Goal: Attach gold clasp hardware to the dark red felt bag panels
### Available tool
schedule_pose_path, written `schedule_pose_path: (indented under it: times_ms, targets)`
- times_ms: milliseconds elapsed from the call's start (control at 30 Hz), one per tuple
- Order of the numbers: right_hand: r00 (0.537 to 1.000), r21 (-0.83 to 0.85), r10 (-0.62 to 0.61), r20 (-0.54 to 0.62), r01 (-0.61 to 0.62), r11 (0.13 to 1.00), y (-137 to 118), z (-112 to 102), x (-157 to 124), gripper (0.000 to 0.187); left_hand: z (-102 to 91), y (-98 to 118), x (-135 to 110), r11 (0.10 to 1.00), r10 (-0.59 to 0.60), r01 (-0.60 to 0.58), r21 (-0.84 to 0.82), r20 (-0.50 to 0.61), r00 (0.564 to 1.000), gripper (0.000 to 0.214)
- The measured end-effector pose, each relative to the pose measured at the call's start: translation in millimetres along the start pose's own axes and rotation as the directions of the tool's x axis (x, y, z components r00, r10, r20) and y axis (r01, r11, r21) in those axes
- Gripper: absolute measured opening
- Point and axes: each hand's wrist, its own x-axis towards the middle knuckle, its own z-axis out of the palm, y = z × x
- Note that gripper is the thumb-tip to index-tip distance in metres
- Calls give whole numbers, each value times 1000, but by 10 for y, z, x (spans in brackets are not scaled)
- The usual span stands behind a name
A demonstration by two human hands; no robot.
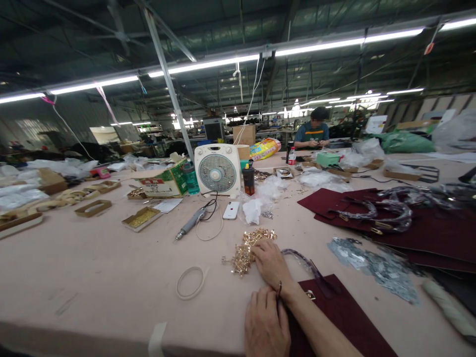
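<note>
My right hand [271, 260] reaches to the right edge of a heap of small gold metal fittings [243, 255]. Its fingers are bent together at the heap, and what lies under the fingertips is hidden. Close below the right wrist, my left hand [266, 322] is curled at the left edge of a burgundy bag panel [345, 310]. A narrow dark strap end [278, 293] shows between its thumb and fingers. The panel carries a gold clasp piece [310, 295] and a plastic-wrapped handle [303, 259], which passes behind my right wrist.
Burgundy panels with wrapped handles [390, 218] and loose silvery plates [375, 267] lie right. Ahead are a fan [217, 171], a phone [231, 210], a corded electric screwdriver [190, 223] and a tray of gold pieces [141, 219]. A person [312, 131] sits across the table.
</note>
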Motion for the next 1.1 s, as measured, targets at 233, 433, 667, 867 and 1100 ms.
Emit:
schedule_pose_path:
  times_ms: [233,433,667,867,1100]
  targets:
    - [999,-16,-14,30,14,1000,36,79,18,20,-12,7,15,1000,21,-21,20,3,1000,26]
    - [1000,18,-6,20,6,1000,70,125,5,20,-31,10,18,999,30,-30,33,26,999,25]
    - [999,133,7,-44,-1,991,90,132,-13,20,-42,11,22,998,19,-20,65,14,1000,22]
    - [987,271,87,-135,-48,961,97,72,-12,15,-133,65,64,995,35,-43,89,96,995,22]
    - [957,422,193,-217,-87,902,153,-31,-20,14,-108,7,113,988,111,-124,87,141,984,19]
